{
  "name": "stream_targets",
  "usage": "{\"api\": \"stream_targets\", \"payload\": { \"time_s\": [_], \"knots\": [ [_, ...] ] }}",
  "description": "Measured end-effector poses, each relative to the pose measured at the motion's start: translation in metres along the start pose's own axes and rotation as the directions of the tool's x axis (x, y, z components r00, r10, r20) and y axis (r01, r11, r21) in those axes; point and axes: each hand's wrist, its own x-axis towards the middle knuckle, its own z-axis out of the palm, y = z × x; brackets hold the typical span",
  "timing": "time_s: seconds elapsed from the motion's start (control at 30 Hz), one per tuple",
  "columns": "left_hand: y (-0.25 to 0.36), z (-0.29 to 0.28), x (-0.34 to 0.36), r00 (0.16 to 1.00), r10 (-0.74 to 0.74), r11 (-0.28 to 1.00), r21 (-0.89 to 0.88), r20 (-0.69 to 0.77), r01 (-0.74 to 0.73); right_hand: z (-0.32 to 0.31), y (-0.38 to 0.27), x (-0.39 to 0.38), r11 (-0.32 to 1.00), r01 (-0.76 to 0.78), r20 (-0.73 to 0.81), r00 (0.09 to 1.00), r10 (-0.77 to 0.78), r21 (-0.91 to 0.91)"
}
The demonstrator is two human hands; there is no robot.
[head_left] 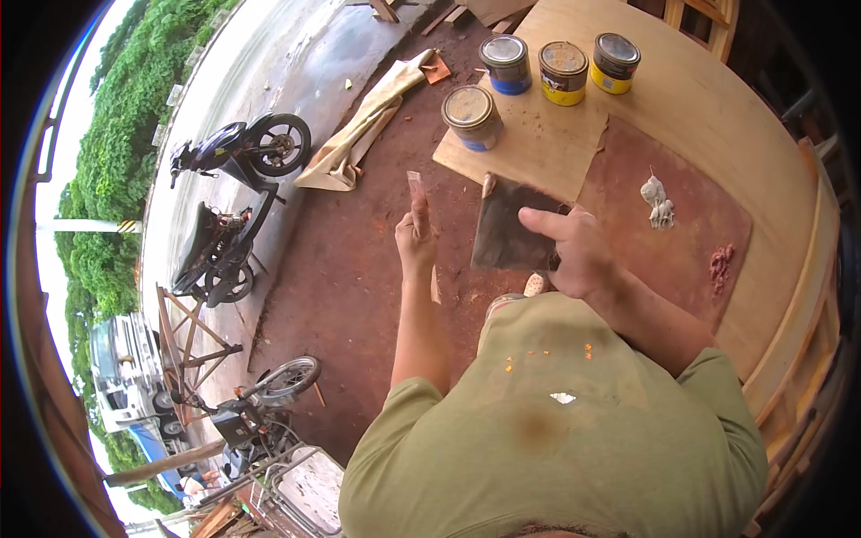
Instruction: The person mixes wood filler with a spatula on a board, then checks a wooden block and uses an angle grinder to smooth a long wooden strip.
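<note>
My left hand is closed around a narrow, see-through flat tool, held upright beside the board's left side. In my right hand is a dark square plate, gripped at its right side with the thumb over its face. To the right of the plate, a stained reddish sheet lies on the plywood board, bearing a pale smeared lump and a dark pinkish lump. Several cans with metal lids and blue or yellow bands stand at the board's upper left.
A crumpled beige cloth lies on the reddish ground at left. Beyond are two motorbikes, one with a sidecar frame, a wooden trestle, a truck and greenery. Wooden slats run along the right edge.
</note>
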Motion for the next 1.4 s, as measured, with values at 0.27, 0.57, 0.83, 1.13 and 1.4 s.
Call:
{"api": "stream_targets", "payload": {
  "time_s": [0.27, 0.57, 0.83, 1.13, 1.4],
  "knots": [
    [0.042, 0.015, -0.042, 0.963, 0.057, 0.983, -0.184, 0.264, -0.008, -0.005, 0.019, 0.020, 0.984, 0.026, -0.213, 0.977, 0.012, 0.176],
    [0.072, 0.051, -0.063, 0.887, 0.388, 0.876, -0.397, 0.250, -0.272, 0.004, 0.017, 0.023, 0.962, 0.145, -0.216, 0.972, -0.094, 0.233],
    [0.074, 0.067, -0.062, 0.868, 0.459, 0.863, -0.327, 0.189, -0.385, -0.002, 0.025, 0.032, 0.954, 0.095, -0.200, 0.979, -0.038, 0.286],
    [0.036, 0.068, -0.054, 0.825, 0.510, 0.854, -0.256, 0.243, -0.452, -0.005, 0.020, 0.025, 0.895, 0.127, -0.195, 0.980, -0.047, 0.427],
    [0.036, 0.063, -0.050, 0.700, 0.672, 0.736, -0.120, 0.240, -0.666, -0.010, 0.022, 0.023, 0.882, 0.063, -0.187, 0.982, 0.029, 0.467]
  ]
}}
